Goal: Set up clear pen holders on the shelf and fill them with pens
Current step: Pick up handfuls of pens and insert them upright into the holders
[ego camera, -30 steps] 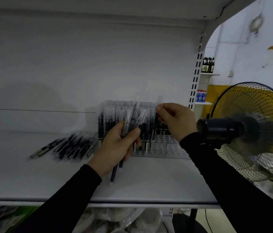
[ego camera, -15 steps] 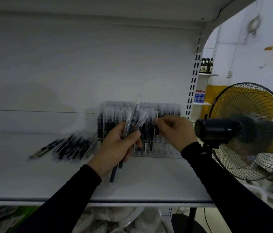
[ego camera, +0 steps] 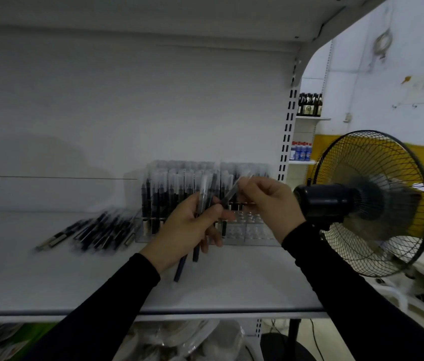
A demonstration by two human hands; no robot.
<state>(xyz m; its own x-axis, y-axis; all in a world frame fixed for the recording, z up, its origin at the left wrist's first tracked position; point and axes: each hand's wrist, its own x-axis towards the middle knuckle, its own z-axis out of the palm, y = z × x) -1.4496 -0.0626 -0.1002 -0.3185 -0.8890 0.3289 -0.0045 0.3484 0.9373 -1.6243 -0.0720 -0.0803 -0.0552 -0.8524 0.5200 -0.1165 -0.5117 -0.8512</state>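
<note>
A clear pen holder [ego camera: 251, 231] stands at the back of the white shelf [ego camera: 231, 287], its left part packed with upright dark pens [ego camera: 169, 194] with frosted caps. The right slots look empty. My left hand [ego camera: 185, 230] grips a small bunch of pens [ego camera: 207, 194] in front of the holder, their dark ends poking out below the palm. My right hand [ego camera: 265, 204] pinches one pen [ego camera: 234, 190] by its capped end, slanted toward the bunch in the left hand.
A loose pile of dark pens [ego camera: 96, 230] lies on the shelf left of the holder. A black standing fan [ego camera: 367, 201] is close to my right forearm, beside the shelf upright [ego camera: 287, 131]. Bagged goods sit under the shelf.
My right hand has come back from the holder toward the left hand and now pinches a pen out of the bunch. The left hand stays about where it was.
</note>
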